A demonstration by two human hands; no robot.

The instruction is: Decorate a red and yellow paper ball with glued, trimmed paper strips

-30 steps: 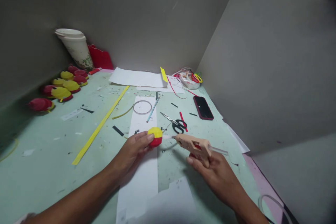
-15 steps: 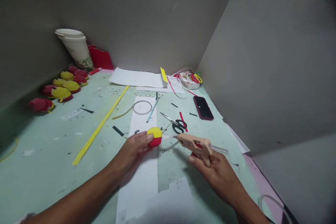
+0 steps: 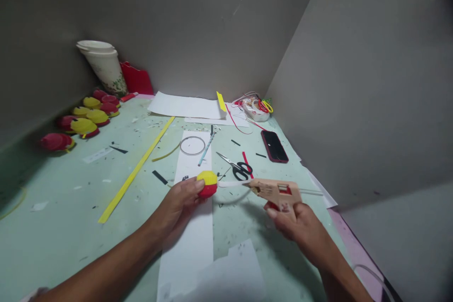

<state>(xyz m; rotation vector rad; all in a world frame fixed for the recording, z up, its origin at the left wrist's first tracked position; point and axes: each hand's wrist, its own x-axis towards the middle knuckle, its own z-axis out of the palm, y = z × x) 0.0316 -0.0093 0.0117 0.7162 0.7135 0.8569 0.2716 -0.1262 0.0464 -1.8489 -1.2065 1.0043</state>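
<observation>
Two hands in use, both occupied, above the tabletop (image 3: 42, 245). Nearest: a long white paper strip (image 3: 187, 255) runs away from the viewer, a paler sheet (image 3: 233, 271) beside its near end.

Right hand (image 3: 304, 226): closed round the handle of a peach glue gun (image 3: 276, 190). Gun body sits above and ahead of the fingers; nozzle points left, at the held piece. Long axis close to level, running left to right; a clear stick (image 3: 311, 192) juts from the rear, rightward.

Left hand (image 3: 182, 198): pinches a small rounded piece (image 3: 207, 184), yellow on top, red below, thumb on its near side. Piece lies at the fingertips, between the hands, nearer the left. Roundish; long axis cannot be told. A pale strand (image 3: 231, 183) spans the space between piece and nozzle.

Beyond: scissors (image 3: 236, 165), blades pointing away and left. Phone (image 3: 274, 146) to their right. Thin ring (image 3: 192, 155) and a patterned stick (image 3: 206, 149) on the paper strip. Yellow strip (image 3: 138, 167) slants at left.

Farther left, a cluster of red and yellow pieces (image 3: 85, 127). At the back, a white sheet (image 3: 187, 105) and a tilted white cup (image 3: 106, 68).
</observation>
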